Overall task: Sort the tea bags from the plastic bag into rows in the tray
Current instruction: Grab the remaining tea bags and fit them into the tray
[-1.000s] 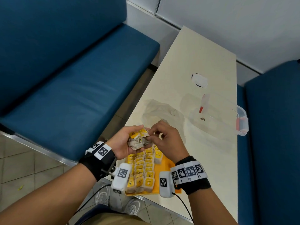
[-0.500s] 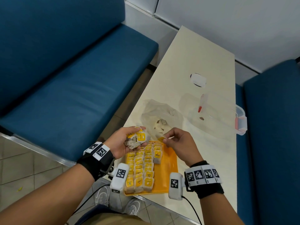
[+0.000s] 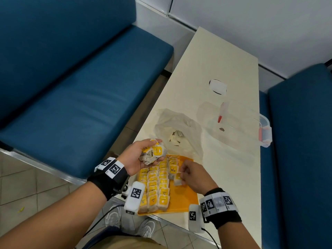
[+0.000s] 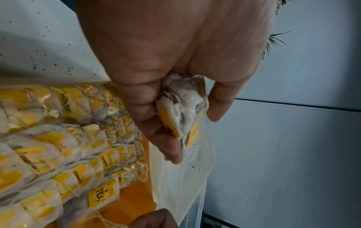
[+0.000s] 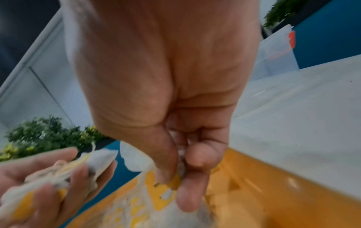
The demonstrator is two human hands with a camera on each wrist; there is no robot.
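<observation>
Cream counter (image 3: pixel 212 65) runs up the middle of the head view, blue bench seats either side. Lower centre sits the orange tray (image 3: pixel 186 198), three full rows of tea bags (image 3: pixel 156 187) packed on its left side and a fourth row begun at its upper end. Just above the tray lies the clear plastic bag (image 3: pixel 177 130), a few scraps showing inside; a clear lidded box rests to the upper right.

Left hand (image 3: pixel 138 157), fingers curled, cups a bundle of tea bags (image 3: pixel 152 153) above the tray's upper left corner. Right hand (image 3: pixel 194 175) is down in the tray, thumb and fingertips pinching a single tea bag (image 3: pixel 177 178) at the near end of that fourth row.

To do this well, I'd say: stand the bag upright, yellow tag facing up like its neighbours, snug against the bag before it, string tucked so it doesn't snag the next one.

Readable print: "TEA" on one tag in the fourth row; the left wrist view shows "MOMENT" on another. Other tags are too blurred.
</observation>
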